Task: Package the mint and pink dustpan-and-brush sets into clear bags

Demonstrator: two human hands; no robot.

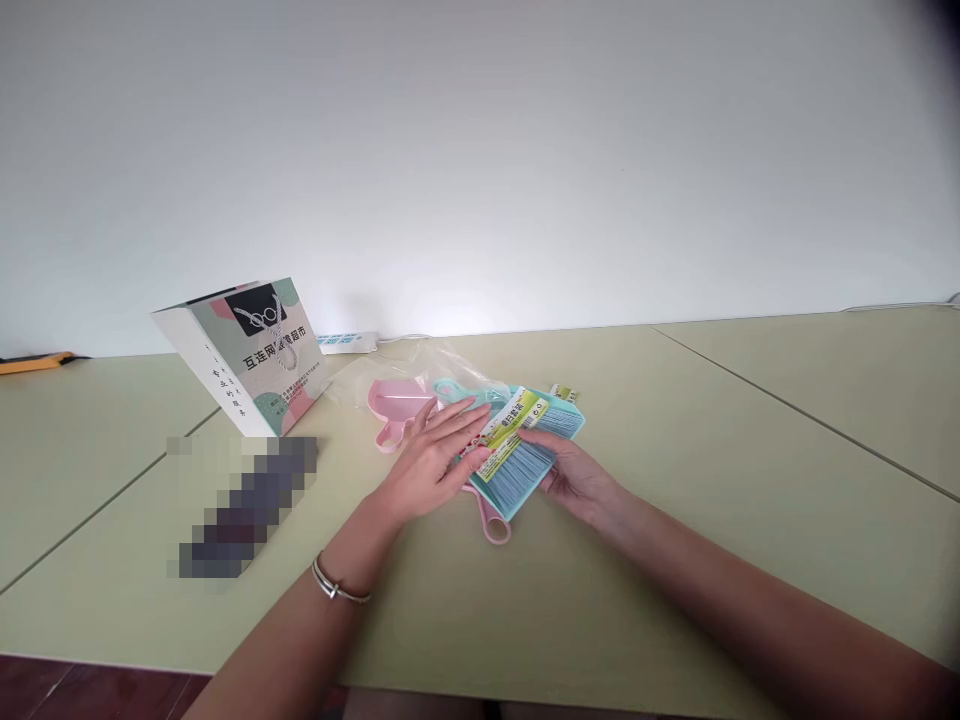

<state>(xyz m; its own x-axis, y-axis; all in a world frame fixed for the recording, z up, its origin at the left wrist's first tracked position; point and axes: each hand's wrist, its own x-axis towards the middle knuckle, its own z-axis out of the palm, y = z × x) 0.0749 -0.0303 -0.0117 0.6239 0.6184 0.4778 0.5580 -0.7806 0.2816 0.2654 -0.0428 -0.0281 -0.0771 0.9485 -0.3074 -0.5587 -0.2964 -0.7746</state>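
A teal hand brush and dustpan set [517, 483] with blue-grey bristles is tilted above the table in the middle. Around it runs a yellow-green and white card label [517, 425]. My right hand [581, 482] grips the set's right edge, thumb on top and fingers underneath. Across its left part lies my left hand [429, 462], fingers stretched out over the label. A pink dustpan [397, 400] rests behind my left fingers. From beneath the teal set pokes a pink handle [495, 527] with a hole; what it belongs to is hidden.
Clear plastic wrapping [450, 362] lies behind the dustpans. To the left stands a printed paper bag [262, 350] with a rope handle, a pixelated dark object [251, 510] in front of it. A white power strip [349, 343] sits by the wall, an orange object [34, 363] at far left.
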